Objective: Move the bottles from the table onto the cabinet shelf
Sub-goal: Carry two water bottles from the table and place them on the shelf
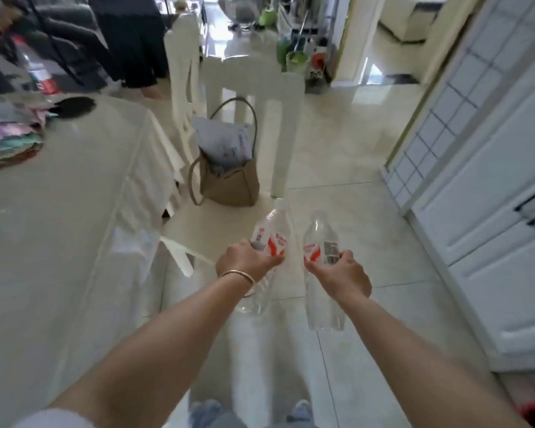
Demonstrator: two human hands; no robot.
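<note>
- Bottles, two of them, are in the air over the tiled floor (337,186), one in each hand, between the surface on the left and the white cabinet on the right.
- The left hand (244,261) holds the left bottle (271,239) around its label; the fingers are curled round it. This bottle is clear, with a white cap and a red and white label, and it tilts a little to the right at the top.
- The right hand (346,273) holds the right bottle (322,242) in the same way, fingers curled round the label. This bottle is also clear and stands nearly upright.
- The two bottles are near each other but apart.
- A thin bracelet (238,274) is on the left wrist.
- The surface (59,211) carries a pile of folded cloths (10,137) and another bottle with a red label (40,75) at its far end.
- A white chair (247,88) stands just beside the surface, with a brown bag (229,183) on its seat.
- The cabinet (488,180) has white doors with dark handles.
</note>
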